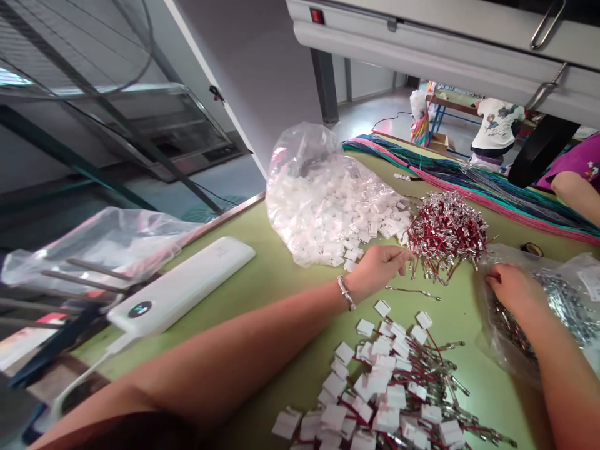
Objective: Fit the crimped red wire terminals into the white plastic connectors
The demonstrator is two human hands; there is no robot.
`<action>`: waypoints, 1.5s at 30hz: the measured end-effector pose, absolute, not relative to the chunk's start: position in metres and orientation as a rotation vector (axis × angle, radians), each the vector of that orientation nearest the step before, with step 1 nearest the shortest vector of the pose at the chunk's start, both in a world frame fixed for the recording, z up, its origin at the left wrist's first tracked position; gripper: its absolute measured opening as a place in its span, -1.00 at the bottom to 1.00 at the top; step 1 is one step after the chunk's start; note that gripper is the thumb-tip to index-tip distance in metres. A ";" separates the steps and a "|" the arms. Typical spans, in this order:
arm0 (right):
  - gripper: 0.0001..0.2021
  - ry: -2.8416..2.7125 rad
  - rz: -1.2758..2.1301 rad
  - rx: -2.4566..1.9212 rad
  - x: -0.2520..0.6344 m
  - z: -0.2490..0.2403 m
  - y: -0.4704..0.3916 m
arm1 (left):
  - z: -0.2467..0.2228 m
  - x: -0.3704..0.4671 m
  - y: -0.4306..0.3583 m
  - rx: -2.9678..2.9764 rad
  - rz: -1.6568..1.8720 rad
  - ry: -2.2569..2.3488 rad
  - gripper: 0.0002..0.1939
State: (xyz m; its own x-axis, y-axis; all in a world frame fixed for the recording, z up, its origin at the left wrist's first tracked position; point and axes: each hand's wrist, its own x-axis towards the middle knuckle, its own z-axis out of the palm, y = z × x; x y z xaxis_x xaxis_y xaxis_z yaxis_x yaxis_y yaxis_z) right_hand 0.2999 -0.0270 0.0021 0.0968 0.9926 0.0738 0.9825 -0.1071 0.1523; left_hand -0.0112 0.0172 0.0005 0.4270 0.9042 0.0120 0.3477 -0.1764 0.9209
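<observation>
My left hand (380, 270), with a bracelet at the wrist, has its fingers pressed together at the left edge of a pile of short red wires with metal terminals (447, 231). What it pinches is too small to make out. On the right, my right hand (513, 287) reaches over an open clear bag of metal parts (565, 303), its fingers curled and their tips partly hidden. One loose red wire (415, 291) lies between the hands. White connectors with red wires (384, 381) are heaped nearest me. Behind my left hand a clear bag spills white connectors (328, 206).
A white power bank (182, 284) with a cable lies on the green table (262, 294) at left. Long coloured wires (469, 181) run along the back, near a black tape roll (532, 249). Another person's arm (579, 194) shows at the right edge. A machine (422, 50) overhangs the back.
</observation>
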 end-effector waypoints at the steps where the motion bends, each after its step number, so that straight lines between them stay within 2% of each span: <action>1: -0.82 2.050 0.249 2.270 0.301 0.000 -0.027 | 0.000 -0.011 0.017 1.719 0.718 1.097 -0.64; 8: -0.81 2.149 0.233 2.473 0.274 0.020 -0.033 | 0.001 -0.007 0.007 1.813 0.653 0.953 -0.67; 9: -0.81 2.268 0.139 2.508 0.262 0.022 -0.037 | 0.001 -0.007 0.004 1.847 0.650 0.914 -0.66; 12: -0.78 2.630 -0.489 2.464 0.220 0.024 -0.051 | 0.001 -0.005 -0.003 1.921 0.614 0.816 -0.67; 14: -0.76 2.717 -0.760 2.424 0.195 0.020 -0.059 | 0.001 -0.004 -0.006 1.958 0.605 0.771 -0.67; 19: -0.78 2.791 -0.858 2.397 0.175 0.013 -0.065 | -0.001 -0.003 -0.008 2.021 0.618 0.738 -0.67; 26: -0.75 2.678 -1.124 2.425 0.180 0.015 -0.064 | 0.001 -0.006 -0.010 2.066 0.614 0.707 -0.69; 33: -0.77 2.779 -1.037 2.274 0.175 0.022 -0.066 | -0.003 -0.009 -0.007 2.288 0.640 0.664 -0.67; 39: -0.78 2.377 -1.492 2.211 0.176 0.026 -0.071 | -0.007 -0.017 -0.009 2.916 0.650 0.423 -0.81; 45: -0.75 2.127 -1.771 2.238 0.173 0.022 -0.072 | -0.005 -0.015 -0.009 3.012 0.557 0.352 -0.86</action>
